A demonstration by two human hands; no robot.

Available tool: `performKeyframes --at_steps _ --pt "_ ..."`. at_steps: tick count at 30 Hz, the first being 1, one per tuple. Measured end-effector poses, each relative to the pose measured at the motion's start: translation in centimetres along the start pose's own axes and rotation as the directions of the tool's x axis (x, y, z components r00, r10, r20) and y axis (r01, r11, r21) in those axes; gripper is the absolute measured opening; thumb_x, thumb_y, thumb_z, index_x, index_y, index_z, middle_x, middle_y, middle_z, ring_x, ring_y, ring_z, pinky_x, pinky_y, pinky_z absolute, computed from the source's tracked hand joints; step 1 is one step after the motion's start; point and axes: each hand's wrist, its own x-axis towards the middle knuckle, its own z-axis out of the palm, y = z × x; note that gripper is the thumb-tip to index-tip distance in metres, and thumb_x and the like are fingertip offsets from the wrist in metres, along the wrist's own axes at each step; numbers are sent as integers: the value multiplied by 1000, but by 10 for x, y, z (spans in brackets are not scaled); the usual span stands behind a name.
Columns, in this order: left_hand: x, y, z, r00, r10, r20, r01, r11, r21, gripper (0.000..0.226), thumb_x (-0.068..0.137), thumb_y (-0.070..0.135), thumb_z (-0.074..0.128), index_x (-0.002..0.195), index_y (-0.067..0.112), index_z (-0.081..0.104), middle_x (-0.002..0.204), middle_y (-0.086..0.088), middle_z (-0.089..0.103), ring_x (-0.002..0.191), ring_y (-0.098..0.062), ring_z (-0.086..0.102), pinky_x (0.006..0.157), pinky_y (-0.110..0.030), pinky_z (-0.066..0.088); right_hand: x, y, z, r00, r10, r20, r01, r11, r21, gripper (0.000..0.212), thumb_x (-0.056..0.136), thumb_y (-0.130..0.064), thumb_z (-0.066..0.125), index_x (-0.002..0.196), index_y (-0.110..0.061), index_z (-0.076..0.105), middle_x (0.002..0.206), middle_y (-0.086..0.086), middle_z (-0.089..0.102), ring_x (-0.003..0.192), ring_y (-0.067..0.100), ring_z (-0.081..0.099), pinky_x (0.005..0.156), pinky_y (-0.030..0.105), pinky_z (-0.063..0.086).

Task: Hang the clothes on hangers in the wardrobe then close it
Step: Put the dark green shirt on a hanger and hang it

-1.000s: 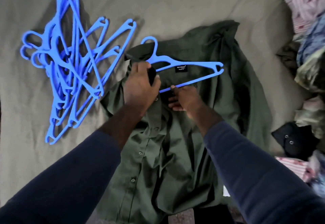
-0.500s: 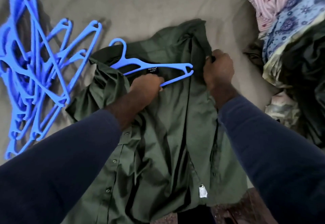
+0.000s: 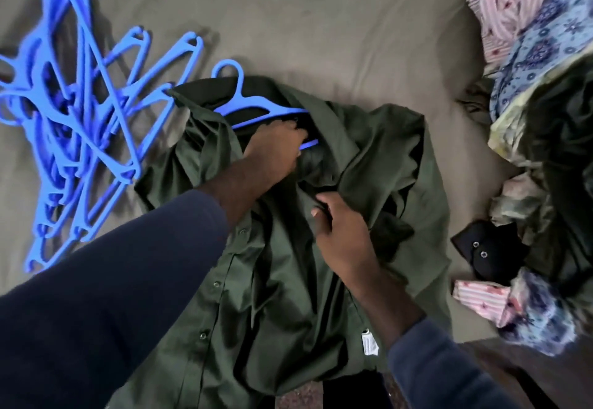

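On the grey sheet (image 3: 321, 23) the green shirt (image 3: 369, 158) lies open, a blue hanger (image 3: 253, 102) half inside its neck; the left hand (image 3: 272, 148) curls over the hanger's bar; the right hand (image 3: 343, 238) pinches the shirt front; the dressing step seems underway; next, likely, that side needs drawing over the hanger's arm.

We take this for a home, likely a bedroom: a creased sheet (image 3: 321, 17) lies over something soft and dimpled, a shirt (image 3: 288, 280) with a hanger (image 3: 253, 100) is spread on it, loose blue hangers (image 3: 80, 113) are heaped at one side and mixed clothes (image 3: 545, 87) are piled at the other.
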Motion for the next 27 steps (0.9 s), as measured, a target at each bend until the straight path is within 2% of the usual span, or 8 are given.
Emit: performKeyframes --at_steps 4,8,11,14,16,18,22,27 --pt "-56 -4 -14 845 -250 -472 97 941 -324 36 78 23 64 111 8 65 108 -18 61 100 -38 59 86 -45 50 10 -22 0 994 104 -34 -98 982 159 27 92 -32 63 117 -20 62 94 2 74 93 24 70 82 34 54" --pt "-115 6 1 675 -665 -320 487 727 -484 60 70 31 75 120 9 53 116 -16 53 109 -36 51 92 -42 42 22 -31 0 932 362 -25 -359 929 94 64 79 -71 62 113 -17 63 106 7 71 109 29 64 92 37 50" --pt "-138 10 31 751 -659 -39 530 638 -559 46 78 17 60 123 10 54 118 -17 58 106 -38 57 88 -41 44 31 -32 7 851 522 -49 -504 840 198 69 75 -70 68 115 -15 57 120 13 66 115 32 60 95 37 46" --pt "-163 13 47 892 -393 225 453 786 -421 40 81 20 51 121 21 56 121 -7 56 106 -34 60 86 -41 50 39 -21 23 820 561 -114 -481 783 395 69 59 -73 71 105 -26 49 104 14 71 96 36 68 89 45 55" --pt "-181 16 52 865 -301 401 430 857 -284 35 90 25 51 125 24 52 125 -4 53 110 -32 59 89 -42 50 45 -4 34 852 495 -171 -406 831 382 53 60 -64 67 93 -27 50 88 12 72 84 34 70 81 46 57" --pt "-191 16 46 863 -367 348 469 838 -278 31 92 31 52 121 21 55 121 -5 55 108 -32 60 86 -41 51 40 -23 26 903 389 -182 -327 898 295 29 78 -38 71 84 -16 54 81 9 69 80 28 66 79 38 53" --pt "-181 17 31 870 -483 -103 348 747 -566 22 84 28 59 98 13 67 95 -9 64 81 -31 65 68 -39 53 33 -40 22 981 155 -117 -123 963 241 13 86 -15 69 93 -9 60 78 0 65 74 15 59 75 28 47" --pt "-142 29 33 850 -514 -115 273 616 -739 18 88 9 62 103 4 68 96 -13 69 90 -30 65 81 -34 50 24 -26 32 961 276 -19 -268 944 193 16 90 -19 69 98 -5 65 89 12 69 83 21 62 78 27 46"
